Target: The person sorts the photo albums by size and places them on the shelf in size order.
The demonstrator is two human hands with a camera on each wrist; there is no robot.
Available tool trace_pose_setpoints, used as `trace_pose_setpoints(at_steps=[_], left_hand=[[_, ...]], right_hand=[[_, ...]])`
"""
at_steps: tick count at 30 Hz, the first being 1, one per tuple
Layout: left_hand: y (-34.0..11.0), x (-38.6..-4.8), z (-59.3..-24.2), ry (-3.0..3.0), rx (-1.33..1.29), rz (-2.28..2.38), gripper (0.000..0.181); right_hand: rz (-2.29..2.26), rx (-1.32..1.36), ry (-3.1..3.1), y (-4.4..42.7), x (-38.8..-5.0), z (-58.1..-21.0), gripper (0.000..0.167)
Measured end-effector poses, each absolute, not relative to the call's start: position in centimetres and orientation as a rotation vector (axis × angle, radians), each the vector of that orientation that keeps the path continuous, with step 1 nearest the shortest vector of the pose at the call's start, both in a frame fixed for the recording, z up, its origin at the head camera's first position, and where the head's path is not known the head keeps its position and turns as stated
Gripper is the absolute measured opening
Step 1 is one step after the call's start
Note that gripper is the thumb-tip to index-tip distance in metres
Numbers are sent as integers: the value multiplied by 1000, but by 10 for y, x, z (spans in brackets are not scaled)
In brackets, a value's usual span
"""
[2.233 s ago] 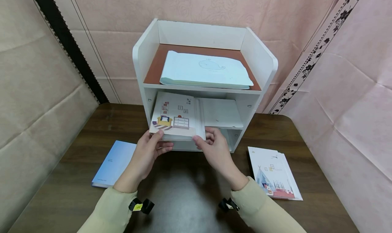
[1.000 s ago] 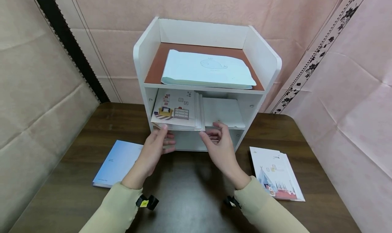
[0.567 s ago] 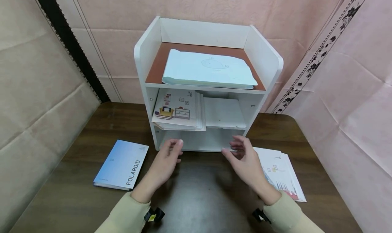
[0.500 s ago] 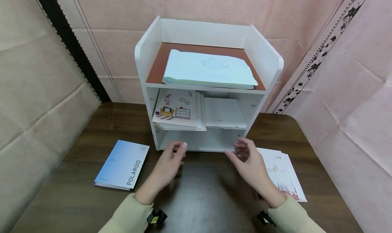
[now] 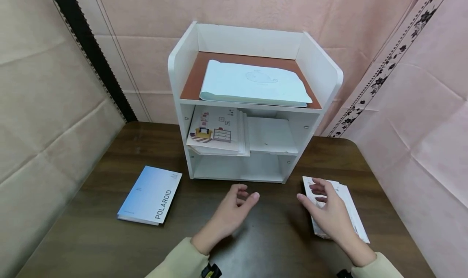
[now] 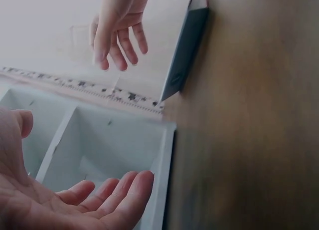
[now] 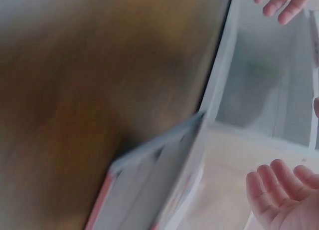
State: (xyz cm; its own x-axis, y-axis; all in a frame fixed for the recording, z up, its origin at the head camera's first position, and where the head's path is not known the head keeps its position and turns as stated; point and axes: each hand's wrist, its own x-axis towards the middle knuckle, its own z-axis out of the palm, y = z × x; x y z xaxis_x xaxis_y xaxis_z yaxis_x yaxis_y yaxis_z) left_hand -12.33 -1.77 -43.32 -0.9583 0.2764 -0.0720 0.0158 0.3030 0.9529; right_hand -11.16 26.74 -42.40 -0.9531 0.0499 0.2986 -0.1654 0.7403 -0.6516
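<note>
My left hand (image 5: 231,213) hovers over the table just in front of the shelf (image 5: 174,81), its fingers loosely bent around nothing. Over on the right, my right hand (image 5: 329,213) hangs above a stack of white illustrated booklets (image 5: 352,215) and covers part of it. In the right wrist view the hand (image 7: 286,197) appears apart from the stack (image 7: 149,185), with nothing in its fingers. The middle shelf level bears another stack of white booklets (image 5: 213,127), pushed to the left; the top one shows a yellow armchair and a drawer unit.
A blue book marked POLAROID (image 5: 150,194) lies on the dark wooden table (image 5: 91,229) at left. On the shelf's brown top level is a pale blue book with a whale drawing (image 5: 256,83). Cloth curtains (image 5: 256,5) close off the back and both sides.
Both hands have let go of the booklets on the middle shelf and drawn back toward the right. The right hand has come over the right-hand stack; the left has moved toward the table's middle.
</note>
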Motion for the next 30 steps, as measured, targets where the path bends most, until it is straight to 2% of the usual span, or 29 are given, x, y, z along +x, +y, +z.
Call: trace_pose_setpoints(at_steps=[8, 16, 24, 30], left_hand=[[18, -119, -448, 2275, 284, 1716, 69], [56, -110, -455, 2288, 352, 1653, 69], [90, -105, -469, 2267, 331, 1601, 75], [106, -105, -471, 2209, 294, 1643, 76]], right_hand=[[893, 37, -2686, 303, -98, -431, 68], [831, -129, -2777, 337, -92, -435, 74], [778, -255, -2967, 354, -92, -446, 95], [743, -245, -3000, 358, -92, -451, 102]])
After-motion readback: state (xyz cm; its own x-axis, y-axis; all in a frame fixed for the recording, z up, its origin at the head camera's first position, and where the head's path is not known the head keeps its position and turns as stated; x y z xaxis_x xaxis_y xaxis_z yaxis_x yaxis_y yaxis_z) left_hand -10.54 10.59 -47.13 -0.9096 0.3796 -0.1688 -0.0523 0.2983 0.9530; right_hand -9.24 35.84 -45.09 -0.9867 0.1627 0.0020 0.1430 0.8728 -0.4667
